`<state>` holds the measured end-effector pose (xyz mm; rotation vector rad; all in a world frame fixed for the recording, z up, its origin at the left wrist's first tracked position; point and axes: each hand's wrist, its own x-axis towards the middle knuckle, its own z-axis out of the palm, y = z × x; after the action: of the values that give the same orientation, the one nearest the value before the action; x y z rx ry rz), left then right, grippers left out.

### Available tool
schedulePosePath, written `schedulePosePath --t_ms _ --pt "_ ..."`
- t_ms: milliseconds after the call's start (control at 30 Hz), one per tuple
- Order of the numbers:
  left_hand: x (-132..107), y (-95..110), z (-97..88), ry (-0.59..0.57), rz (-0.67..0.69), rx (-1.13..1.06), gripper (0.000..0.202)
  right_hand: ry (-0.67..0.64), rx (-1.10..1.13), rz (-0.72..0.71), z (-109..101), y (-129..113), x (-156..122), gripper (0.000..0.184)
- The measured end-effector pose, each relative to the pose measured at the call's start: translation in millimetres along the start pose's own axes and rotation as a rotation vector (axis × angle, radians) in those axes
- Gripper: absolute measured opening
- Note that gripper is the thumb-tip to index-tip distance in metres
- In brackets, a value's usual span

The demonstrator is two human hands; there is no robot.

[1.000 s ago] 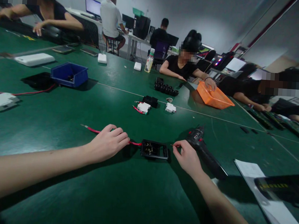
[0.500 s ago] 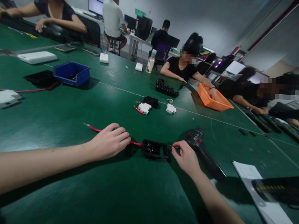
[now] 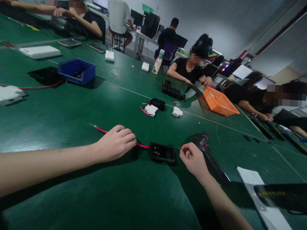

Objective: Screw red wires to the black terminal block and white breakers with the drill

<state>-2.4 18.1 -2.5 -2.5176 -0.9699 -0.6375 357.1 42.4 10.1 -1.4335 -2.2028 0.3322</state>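
My left hand (image 3: 118,144) is closed around a red cable (image 3: 142,146), whose bare metal end sticks out on the far left side of the hand. The cable's other end enters a small black open housing (image 3: 162,152) lying on the table, with brass-coloured metal parts inside. Just right of the housing, my right hand (image 3: 192,159) pinches a small thin piece (image 3: 179,148) between thumb and fingertip, too small to name and apart from the housing. Behind that hand lies a black power screwdriver (image 3: 206,150).
Farther back are white breaker-like modules (image 3: 150,110), a blue bin (image 3: 77,71), an orange basket (image 3: 220,101) and a bottle (image 3: 157,62). White papers (image 3: 256,178) and a black strap-like object (image 3: 287,197) lie at right. Co-workers sit across the table.
The view has shifted slightly, while both my hands keep their holds. Across the table, a co-worker's hand has come out of the orange basket; another co-worker at far left has moved their arms.
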Motion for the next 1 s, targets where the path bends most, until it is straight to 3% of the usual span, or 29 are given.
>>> schedulePosePath --t_ms 200,433,533,1000 --pt "-3 0 0.4 -0.014 -0.004 0.023 0.016 -0.172 -0.131 -0.160 -22 -60 28 0.006" --pt "-6 -1 3.1 -0.040 -0.005 0.031 0.017 -0.467 -0.514 -0.420 -19 -115 59 0.009" --pt "-7 -2 2.4 -0.045 0.000 0.036 0.015 -0.530 -0.622 -0.466 -15 -129 65 0.010" --pt "-8 -1 4.0 -0.015 -0.003 0.050 0.019 -0.595 -0.952 -0.613 1 -163 61 0.018"
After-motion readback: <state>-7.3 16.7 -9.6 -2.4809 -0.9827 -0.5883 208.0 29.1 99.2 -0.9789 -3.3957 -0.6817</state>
